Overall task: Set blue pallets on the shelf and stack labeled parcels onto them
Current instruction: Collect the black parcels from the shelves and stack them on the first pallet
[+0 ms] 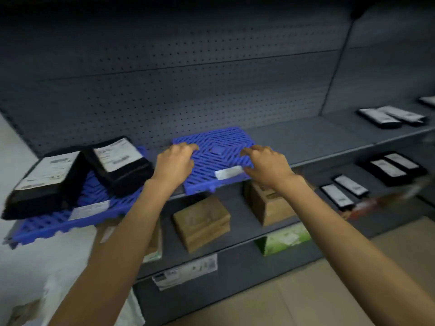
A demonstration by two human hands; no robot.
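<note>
Two brown cardboard boxes (201, 222) sit on the lower shelf (237, 208). Above, the left hand (175, 164) and right hand (266, 165) lie bent-fingered on a blue plastic lattice pallet (219, 149) on the grey metal shelf (306, 137); whether they grip it is unclear. The second pallet (47, 228) beside it carries two black labelled parcels (117, 161).

The pallet (219, 149) under my hands looks like matt blue plastic grid; left of it, parcels (117, 158) in glossy black wrap with paper labels.
</note>
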